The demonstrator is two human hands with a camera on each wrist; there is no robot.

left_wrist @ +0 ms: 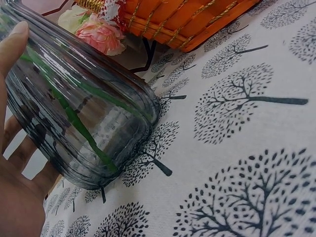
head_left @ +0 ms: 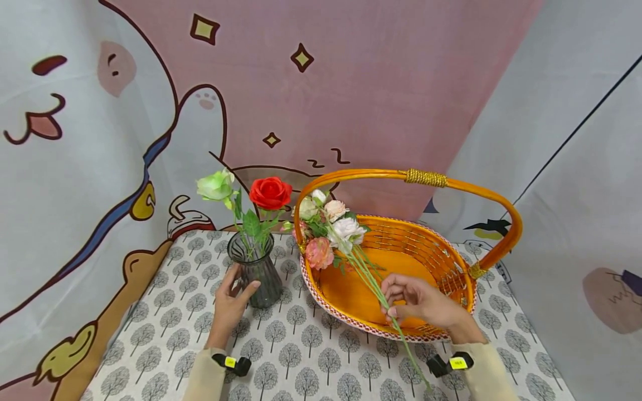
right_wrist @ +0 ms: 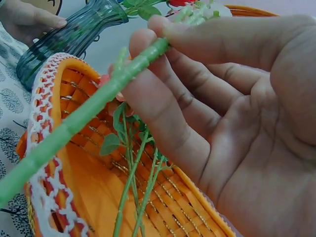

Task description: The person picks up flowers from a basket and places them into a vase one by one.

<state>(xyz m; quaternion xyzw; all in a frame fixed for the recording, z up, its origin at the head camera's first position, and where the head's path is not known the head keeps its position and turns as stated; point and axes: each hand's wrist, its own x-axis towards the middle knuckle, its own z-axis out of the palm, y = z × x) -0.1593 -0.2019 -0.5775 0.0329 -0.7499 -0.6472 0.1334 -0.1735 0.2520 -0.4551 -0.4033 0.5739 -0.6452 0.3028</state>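
Note:
My left hand (head_left: 232, 303) grips the side of a grey ribbed glass vase (head_left: 263, 281), thumb on the near side and fingers curled behind it. A red rose (head_left: 271, 192) and a pale green rose (head_left: 217, 185) stand in the vase, and a green stem (left_wrist: 74, 118) shows through its glass. Over the orange basket (head_left: 311, 284), my right hand (head_left: 418, 301) pinches a green flower stem (right_wrist: 84, 116) between thumb and fingers. The stem runs up toward a white flower (head_left: 346, 233) at the basket's left end; its lower end hangs past the front rim.
Inside the basket's left end lie more flowers, among them a coral-pink bloom (head_left: 319, 253) and a pale pink one (head_left: 335, 210). The tall basket handle (head_left: 466, 187) arches above them. A tree-print cloth (head_left: 296, 356) covers the table, with a cartoon curtain (head_left: 381, 83) behind.

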